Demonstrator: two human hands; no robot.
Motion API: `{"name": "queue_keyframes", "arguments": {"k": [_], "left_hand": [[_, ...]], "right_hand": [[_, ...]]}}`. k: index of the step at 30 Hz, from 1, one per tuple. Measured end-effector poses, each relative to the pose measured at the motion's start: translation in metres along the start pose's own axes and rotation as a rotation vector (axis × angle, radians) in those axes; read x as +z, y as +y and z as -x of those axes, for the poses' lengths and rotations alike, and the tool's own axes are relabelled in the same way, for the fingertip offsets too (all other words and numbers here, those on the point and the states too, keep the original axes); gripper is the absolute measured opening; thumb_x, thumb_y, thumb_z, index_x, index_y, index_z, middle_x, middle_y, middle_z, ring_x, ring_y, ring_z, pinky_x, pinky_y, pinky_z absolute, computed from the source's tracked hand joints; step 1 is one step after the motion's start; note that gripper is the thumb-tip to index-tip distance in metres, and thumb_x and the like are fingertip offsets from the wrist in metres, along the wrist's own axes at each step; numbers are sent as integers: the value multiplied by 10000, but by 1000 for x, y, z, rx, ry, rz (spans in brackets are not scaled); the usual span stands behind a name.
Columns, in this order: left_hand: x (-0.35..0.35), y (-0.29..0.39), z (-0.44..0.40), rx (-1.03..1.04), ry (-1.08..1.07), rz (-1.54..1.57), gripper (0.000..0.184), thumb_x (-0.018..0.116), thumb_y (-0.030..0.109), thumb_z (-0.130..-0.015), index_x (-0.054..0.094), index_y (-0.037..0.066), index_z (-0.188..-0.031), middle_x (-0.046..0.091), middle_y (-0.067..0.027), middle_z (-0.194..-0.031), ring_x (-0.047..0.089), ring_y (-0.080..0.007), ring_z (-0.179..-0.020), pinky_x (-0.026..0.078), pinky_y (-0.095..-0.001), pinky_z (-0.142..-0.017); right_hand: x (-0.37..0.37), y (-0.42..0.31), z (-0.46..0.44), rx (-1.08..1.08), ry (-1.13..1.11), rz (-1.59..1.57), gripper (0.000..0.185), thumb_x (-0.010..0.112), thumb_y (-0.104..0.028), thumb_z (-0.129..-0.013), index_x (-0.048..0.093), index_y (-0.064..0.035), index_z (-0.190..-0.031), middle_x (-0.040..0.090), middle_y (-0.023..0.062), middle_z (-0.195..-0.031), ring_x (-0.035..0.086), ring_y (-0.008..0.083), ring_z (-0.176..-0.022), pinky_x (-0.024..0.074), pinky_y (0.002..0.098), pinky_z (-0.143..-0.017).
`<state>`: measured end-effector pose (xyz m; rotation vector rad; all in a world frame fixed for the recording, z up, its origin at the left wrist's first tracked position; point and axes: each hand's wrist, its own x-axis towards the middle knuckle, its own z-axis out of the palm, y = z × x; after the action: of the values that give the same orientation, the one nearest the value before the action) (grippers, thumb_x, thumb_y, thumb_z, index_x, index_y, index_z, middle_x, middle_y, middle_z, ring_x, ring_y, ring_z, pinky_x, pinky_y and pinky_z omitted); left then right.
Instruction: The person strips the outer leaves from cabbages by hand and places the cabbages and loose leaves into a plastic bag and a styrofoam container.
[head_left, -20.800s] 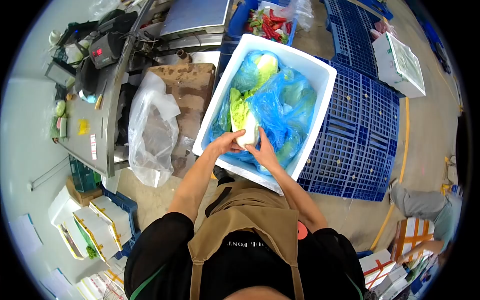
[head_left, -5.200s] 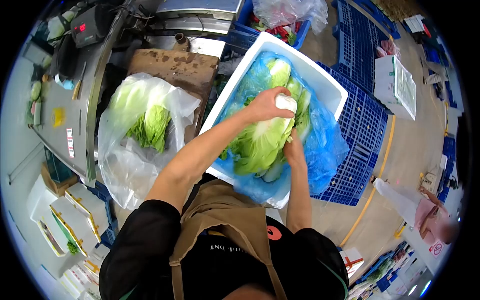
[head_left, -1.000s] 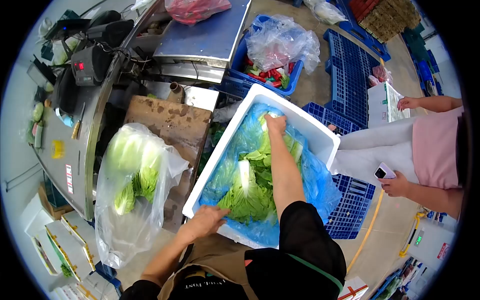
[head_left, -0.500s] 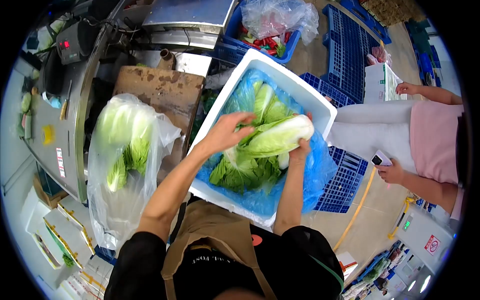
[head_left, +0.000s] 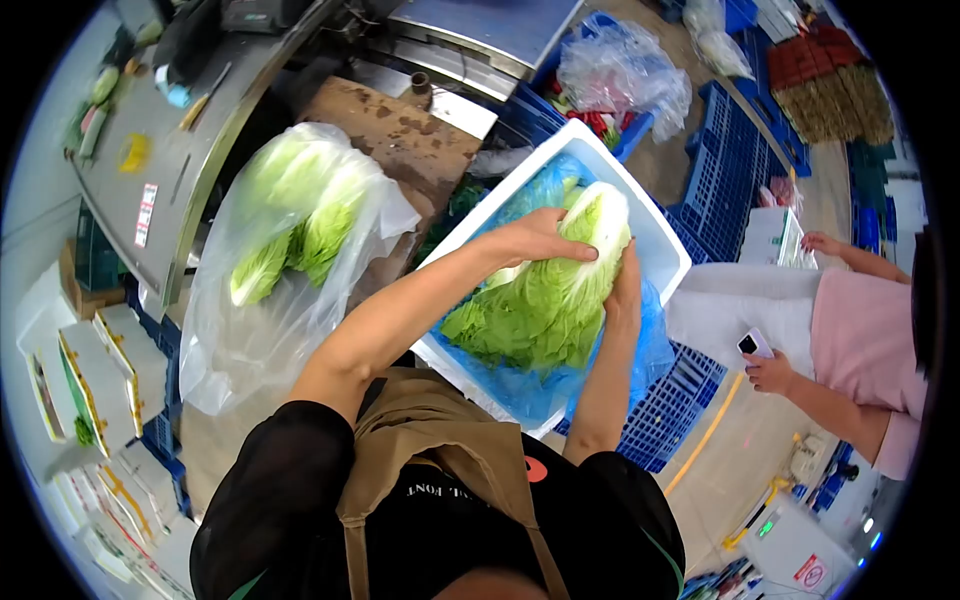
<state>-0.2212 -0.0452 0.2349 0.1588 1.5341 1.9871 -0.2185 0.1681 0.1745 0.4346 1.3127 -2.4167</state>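
Both my hands hold a napa cabbage [head_left: 598,222] over a white foam box [head_left: 655,232] lined with a blue plastic bag [head_left: 530,395]. My left hand [head_left: 545,238] grips it from the left, thumb across the pale ribs. My right hand [head_left: 625,285] wraps its right side, with the fingers partly hidden. Broad green leaves [head_left: 520,325] spread below the held cabbage; I cannot tell whether all belong to it. To the left, a clear plastic bag [head_left: 235,345] contains several napa cabbages [head_left: 330,235].
A stained brown board [head_left: 400,125] lies behind the clear bag. At left is a metal table [head_left: 200,150] with a yellow tape roll [head_left: 134,152]. Blue crates [head_left: 672,405] flank the box. Another person [head_left: 860,320] stands at right, holding a phone [head_left: 752,343].
My left hand, open above the box before, has closed on the cabbage. The cabbage has turned more upright, its white base pointing away from me. The view has shifted.
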Motion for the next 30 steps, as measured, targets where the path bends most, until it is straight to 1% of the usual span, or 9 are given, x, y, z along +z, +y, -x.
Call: {"name": "queue_keyframes", "arguments": {"k": [3, 5, 11, 14, 17, 20, 27, 29, 30], "left_hand": [[-12, 6, 12, -94, 154, -640, 778, 702, 517, -772, 520, -77, -1240, 604, -239, -1163, 587, -335, -1084, 450, -370, -941], [-15, 25, 37, -67, 152, -669, 807, 607, 589, -808, 516, -87, -1238, 583, -266, -1190, 572, -377, -1101, 436, -377, -959], [-50, 61, 188, 214, 727, -868, 619, 602, 423, -868, 450, 51, -1340, 543, -241, -1249, 507, -391, -1170, 379, -460, -988], [-53, 48, 322, -120, 1306, -1379, 730, 756, 357, -746, 437, 114, -1356, 383, -196, -1376, 341, -411, -1296, 277, -650, -963], [-45, 13, 427, -599, 1649, -1305, 850, 821, 338, -655, 420, 95, -1365, 322, -194, -1406, 264, -400, -1336, 295, -638, -959], [-43, -37, 473, -758, 1799, -899, 749, 798, 295, -698, 461, 48, -1320, 455, -216, -1289, 435, -379, -1219, 404, -526, -913], [-56, -65, 487, 340, 1653, 409, 268, 588, 119, -908, 567, -21, -1136, 642, -50, -957, 603, -124, -830, 499, -260, -772], [-58, -51, 489, 657, 1441, 750, 240, 579, 110, -920, 570, -17, -1123, 639, -39, -974, 592, -90, -842, 501, -255, -774], [-59, -44, 494, 695, 1408, 787, 232, 579, 103, -919, 571, -17, -1116, 646, -55, -963, 606, -102, -830, 506, -250, -768]], "right_hand": [[29, 15, 5, 183, 20, 145, 479, 394, -328, -994, 404, -9, -1351, 535, 154, -1270, 568, 267, -1117, 496, 393, -926], [43, 31, 4, 291, 89, 140, 547, 571, -280, -893, 416, 13, -1329, 564, 167, -1225, 604, 272, -1053, 535, 389, -861], [84, 83, -3, 243, -515, -267, 651, 676, -244, -788, 419, 24, -1322, 576, 170, -1203, 615, 273, -1030, 543, 384, -842], [142, 86, -16, 287, -726, -68, 708, 729, -226, -735, 421, 29, -1319, 582, 172, -1193, 620, 274, -1019, 547, 381, -833], [275, 64, 8, 355, -937, 436, 929, 835, -184, -537, 413, 39, -1333, 596, 166, -1175, 613, 270, -1041, 519, 365, -887], [362, 103, 5, 5, -1359, 1117, 1038, 848, -210, -478, 381, 41, -1370, 527, 198, -1287, 530, 271, -1178, 398, 358, -1027], [480, 273, 95, -471, -1930, 2360, 857, 807, -182, -586, 415, -38, -1334, 579, 178, -1163, 565, 325, -1066, 459, 395, -922], [430, 352, 55, -75, -1853, 1246, 681, 760, -154, -667, 487, -87, -1287, 592, 138, -1098, 573, 329, -1023, 466, 369, -891], [412, 395, 48, -188, -1854, 1251, 637, 746, -149, -684, 505, -103, -1272, 581, 131, -1122, 559, 327, -1049, 452, 378, -907]]}}
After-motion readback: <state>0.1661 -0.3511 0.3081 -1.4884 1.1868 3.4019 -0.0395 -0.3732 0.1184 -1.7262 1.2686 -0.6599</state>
